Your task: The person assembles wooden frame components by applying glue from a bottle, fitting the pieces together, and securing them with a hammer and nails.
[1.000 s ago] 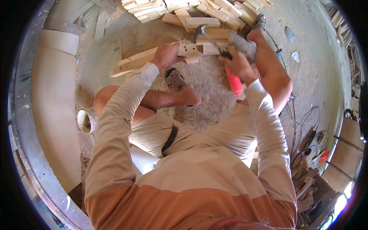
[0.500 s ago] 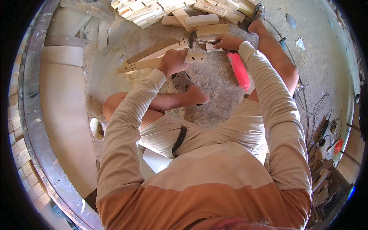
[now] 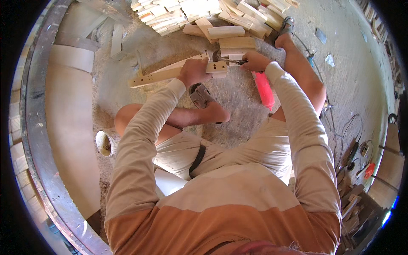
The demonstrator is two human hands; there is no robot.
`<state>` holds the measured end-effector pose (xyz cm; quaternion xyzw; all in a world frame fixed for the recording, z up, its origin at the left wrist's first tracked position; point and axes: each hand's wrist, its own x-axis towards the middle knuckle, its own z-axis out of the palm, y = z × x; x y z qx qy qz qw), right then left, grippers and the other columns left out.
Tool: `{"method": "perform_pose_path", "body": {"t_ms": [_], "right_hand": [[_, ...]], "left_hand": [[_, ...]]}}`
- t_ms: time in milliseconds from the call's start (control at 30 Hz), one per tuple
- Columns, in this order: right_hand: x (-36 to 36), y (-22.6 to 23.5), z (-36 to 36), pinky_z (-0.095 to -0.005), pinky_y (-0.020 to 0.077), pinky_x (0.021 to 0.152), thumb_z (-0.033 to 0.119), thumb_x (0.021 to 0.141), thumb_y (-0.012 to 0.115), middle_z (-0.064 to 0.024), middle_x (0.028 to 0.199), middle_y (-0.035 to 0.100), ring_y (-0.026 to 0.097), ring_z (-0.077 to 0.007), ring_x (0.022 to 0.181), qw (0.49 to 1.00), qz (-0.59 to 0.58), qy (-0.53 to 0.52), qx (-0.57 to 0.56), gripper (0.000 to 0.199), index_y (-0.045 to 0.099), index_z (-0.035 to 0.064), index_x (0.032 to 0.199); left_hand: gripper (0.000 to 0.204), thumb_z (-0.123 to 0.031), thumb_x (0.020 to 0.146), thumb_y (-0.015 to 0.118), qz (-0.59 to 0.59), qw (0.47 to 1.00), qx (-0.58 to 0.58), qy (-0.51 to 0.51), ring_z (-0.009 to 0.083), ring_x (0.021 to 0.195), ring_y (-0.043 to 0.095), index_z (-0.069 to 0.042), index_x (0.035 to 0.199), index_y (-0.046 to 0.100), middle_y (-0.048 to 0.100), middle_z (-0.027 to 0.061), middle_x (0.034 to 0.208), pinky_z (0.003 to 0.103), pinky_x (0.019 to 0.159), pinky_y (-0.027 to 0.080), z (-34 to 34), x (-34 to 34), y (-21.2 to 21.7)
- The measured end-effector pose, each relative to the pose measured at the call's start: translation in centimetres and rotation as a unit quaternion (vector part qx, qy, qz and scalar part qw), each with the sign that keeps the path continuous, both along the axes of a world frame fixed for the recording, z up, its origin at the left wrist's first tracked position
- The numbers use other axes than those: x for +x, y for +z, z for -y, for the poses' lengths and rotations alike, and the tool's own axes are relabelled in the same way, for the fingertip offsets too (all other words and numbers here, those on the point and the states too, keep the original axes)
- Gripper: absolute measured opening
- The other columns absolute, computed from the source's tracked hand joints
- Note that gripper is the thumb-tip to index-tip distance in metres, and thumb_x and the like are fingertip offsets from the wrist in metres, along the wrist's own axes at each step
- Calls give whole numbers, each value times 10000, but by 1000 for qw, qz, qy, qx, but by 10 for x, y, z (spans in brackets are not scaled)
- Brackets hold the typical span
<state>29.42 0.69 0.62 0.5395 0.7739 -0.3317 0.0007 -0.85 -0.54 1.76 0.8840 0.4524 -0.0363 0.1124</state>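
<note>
A long pale wooden strip point(image 3: 159, 77) with small dark holes lies slantwise before me, over a second slat point(image 3: 176, 63). My left hand point(image 3: 194, 71) is closed around the strip near its right end. My right hand point(image 3: 256, 62) grips a claw hammer by its handle, the fingers wrapped round it. The dark hammer head point(image 3: 216, 56) is just above the strip's right end; I cannot tell whether they touch. Beneath my right wrist, a bright pink bottle point(image 3: 264, 91) is on the floor, its upper end partly hidden by the hand.
Stacked short wooden blocks point(image 3: 170, 17) and loose pieces point(image 3: 227, 32) lie at the far side. My sandalled foot point(image 3: 199, 96) is close below the strip. A white bucket point(image 3: 105, 143) stands at left beside a long board point(image 3: 70, 127). Cables point(image 3: 335, 119) trail along the right.
The hammer head and the strip's right end have come closer together. The strip has tilted, showing more of its side. The whole view has shifted slightly downward.
</note>
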Motion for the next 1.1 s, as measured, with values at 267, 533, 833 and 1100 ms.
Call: {"method": "perform_pose_path", "body": {"t_ms": [267, 533, 833, 1100], "right_hand": [[-4, 156, 58, -320, 472, 568, 219, 971, 671, -106, 747, 655, 586, -164, 608, 920, -149, -172, 318, 222, 619, 27, 1070], [-49, 315, 87, -290, 329, 396, 350, 1051, 495, -95, 633, 495, 422, -158, 454, 730, -496, -144, 447, 377, 540, 32, 855], [-57, 62, 110, -474, 482, 680, 184, 936, 690, -233, 774, 618, 648, -365, 725, 975, -85, -131, 157, 238, 573, -7, 1017], [-73, 291, 80, -440, 483, 685, 146, 913, 709, -230, 821, 644, 628, -348, 748, 788, -468, -135, 377, 204, 623, -2, 1024]], "left_hand": [[530, -442, 768, 798, 75, 995, -9, 65, 374, 887, 713, -37, 1079, 657, 721, 197, 933, 485, 785, 559, -19, -11, 3], [483, -402, 770, 799, 55, 991, -38, 120, 381, 895, 711, -42, 1068, 676, 719, 210, 948, 488, 787, 559, -19, -25, 1], [433, -385, 744, 791, 97, 992, 4, 76, 390, 847, 712, -26, 960, 683, 718, 199, 871, 491, 763, 562, -26, -24, -16], [434, -372, 765, 789, 63, 990, -33, 123, 376, 878, 720, -32, 1018, 700, 728, 203, 932, 484, 776, 570, -19, -35, -6]]}}
